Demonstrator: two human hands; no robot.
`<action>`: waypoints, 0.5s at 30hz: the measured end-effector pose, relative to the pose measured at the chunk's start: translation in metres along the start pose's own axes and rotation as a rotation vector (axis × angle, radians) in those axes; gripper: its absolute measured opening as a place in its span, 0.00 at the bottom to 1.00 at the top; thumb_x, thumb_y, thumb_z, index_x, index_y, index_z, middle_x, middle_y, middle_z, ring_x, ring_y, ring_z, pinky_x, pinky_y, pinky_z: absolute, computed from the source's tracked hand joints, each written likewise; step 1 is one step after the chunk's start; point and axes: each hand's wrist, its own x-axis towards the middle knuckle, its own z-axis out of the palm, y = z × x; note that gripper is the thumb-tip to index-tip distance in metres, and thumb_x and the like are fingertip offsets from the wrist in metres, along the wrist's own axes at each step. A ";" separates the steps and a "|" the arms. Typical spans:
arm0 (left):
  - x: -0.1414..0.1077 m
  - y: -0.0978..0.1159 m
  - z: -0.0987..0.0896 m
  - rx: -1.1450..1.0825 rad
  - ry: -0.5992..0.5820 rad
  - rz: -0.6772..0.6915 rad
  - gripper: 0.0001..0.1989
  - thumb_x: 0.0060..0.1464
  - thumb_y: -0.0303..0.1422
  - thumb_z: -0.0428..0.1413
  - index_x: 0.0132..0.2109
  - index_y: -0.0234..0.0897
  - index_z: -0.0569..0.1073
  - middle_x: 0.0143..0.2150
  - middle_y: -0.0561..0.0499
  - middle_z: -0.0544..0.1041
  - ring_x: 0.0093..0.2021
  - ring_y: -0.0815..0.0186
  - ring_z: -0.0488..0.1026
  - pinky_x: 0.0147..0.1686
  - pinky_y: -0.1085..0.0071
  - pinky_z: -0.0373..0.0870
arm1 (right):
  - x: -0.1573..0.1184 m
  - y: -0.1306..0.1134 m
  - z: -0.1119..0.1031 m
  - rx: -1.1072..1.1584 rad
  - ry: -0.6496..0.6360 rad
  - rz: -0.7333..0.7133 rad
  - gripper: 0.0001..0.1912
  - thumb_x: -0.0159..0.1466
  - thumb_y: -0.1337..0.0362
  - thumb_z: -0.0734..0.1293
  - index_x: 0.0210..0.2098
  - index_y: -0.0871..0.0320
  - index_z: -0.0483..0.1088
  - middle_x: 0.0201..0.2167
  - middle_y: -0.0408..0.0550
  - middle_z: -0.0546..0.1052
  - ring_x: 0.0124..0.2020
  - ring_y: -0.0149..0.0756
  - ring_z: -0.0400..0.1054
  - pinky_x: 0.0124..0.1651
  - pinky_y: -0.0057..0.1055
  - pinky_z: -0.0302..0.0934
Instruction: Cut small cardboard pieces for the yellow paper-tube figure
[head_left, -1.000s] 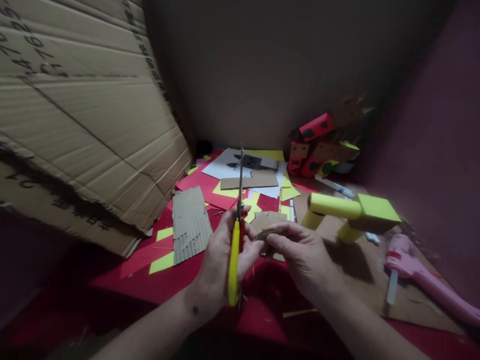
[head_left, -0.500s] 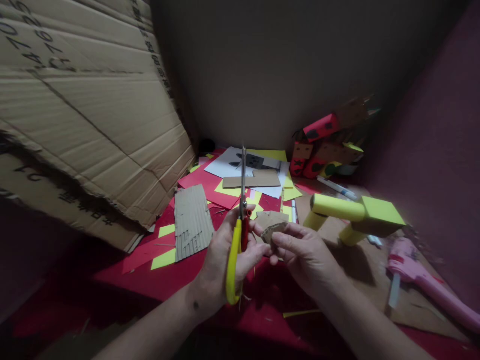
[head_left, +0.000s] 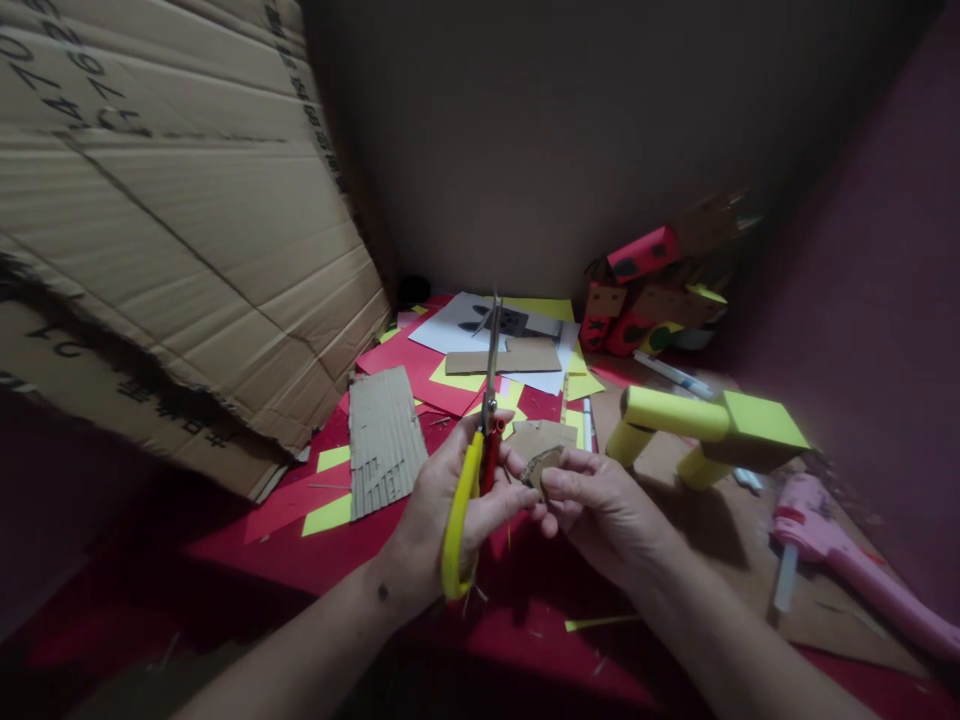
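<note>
My left hand (head_left: pixel 431 525) is closed around a pair of scissors (head_left: pixel 457 525) with yellow and red handles, the blades pointing away from me. Between the thumb and fingers of my right hand (head_left: pixel 611 505) is a small, rough-edged cardboard piece (head_left: pixel 541 468). The fingertips of my left hand meet that piece from the other side. Just behind it lies another flat cardboard scrap (head_left: pixel 544 436) on the table. Left of my hands rests a ridged cardboard rectangle (head_left: pixel 386 440) with torn surface strips at its near end.
A big cardboard sheet (head_left: pixel 187 220) leans at the left. To the right stand a yellow paper-covered figure (head_left: pixel 765 420) and a pink glue gun (head_left: pixel 825 550). Red decorated tubes (head_left: pixel 641 255) pile up behind. Coloured papers and an L-shaped cardboard piece (head_left: pixel 510 360) lie at the back.
The scissors have tilted slightly, with their tips shifted right and their yellow handle left. The small cardboard piece has turned a little between my fingers.
</note>
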 end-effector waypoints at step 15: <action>-0.003 -0.004 -0.010 -0.006 -0.158 0.018 0.26 0.48 0.26 0.62 0.53 0.41 0.62 0.33 0.56 0.69 0.32 0.71 0.71 0.35 0.74 0.70 | -0.008 -0.006 0.003 -0.100 -0.041 -0.034 0.06 0.49 0.70 0.74 0.28 0.64 0.76 0.27 0.50 0.79 0.17 0.27 0.69 0.17 0.21 0.65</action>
